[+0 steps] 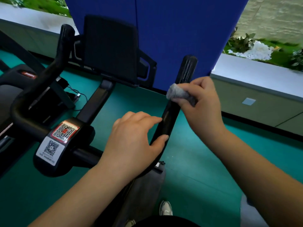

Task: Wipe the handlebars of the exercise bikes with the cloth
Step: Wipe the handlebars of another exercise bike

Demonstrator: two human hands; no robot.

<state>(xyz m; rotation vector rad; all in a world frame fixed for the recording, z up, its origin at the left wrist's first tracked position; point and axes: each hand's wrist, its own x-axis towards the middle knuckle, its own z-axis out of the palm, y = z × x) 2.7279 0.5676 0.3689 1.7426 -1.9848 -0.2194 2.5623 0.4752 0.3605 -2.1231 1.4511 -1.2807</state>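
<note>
A black exercise bike's right handlebar point(186, 71) rises from lower centre toward the upper right. My right hand point(203, 102) grips a grey cloth point(179, 94) and presses it against the bar partway up. My left hand point(136, 138) rests on the lower part of the same bar, thumb on the bar's near side and fingers stretched out over it. The left handlebar point(55, 63) curves up at the left, with no hand on it. Between the two bars stands the dark console screen point(110, 48).
The stem cover carries QR-code stickers point(56, 140). Another machine point(9, 89) stands at the far left. A blue partition point(164, 30) is behind the bike, a grey ledge point(255, 76) with plants at right. Green floor point(205, 169); my shoe point(166, 208) below.
</note>
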